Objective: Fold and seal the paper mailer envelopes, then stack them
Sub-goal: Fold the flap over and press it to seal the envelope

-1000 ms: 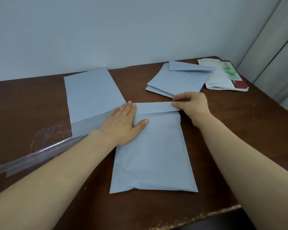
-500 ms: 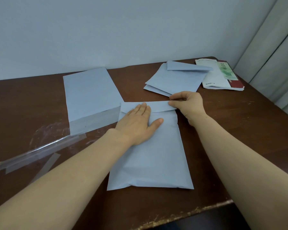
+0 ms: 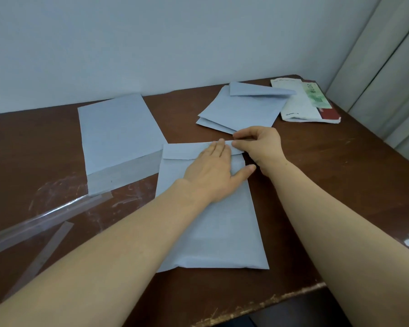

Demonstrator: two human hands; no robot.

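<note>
the mailer envelope (image 3: 213, 223) lies mid-frame, long axis toward the viewer. left hand (image 3: 213, 171) presses flat on its folded flap (image 3: 184, 151); right hand (image 3: 260, 145) pinches the flap's right end.

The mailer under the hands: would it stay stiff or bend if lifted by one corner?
Probably bends: the mailer looks like thin paper with soft creases. Likely light, as it lies nearly flat. It might slide on the smooth table, which may be why the left hand presses it down.
</note>
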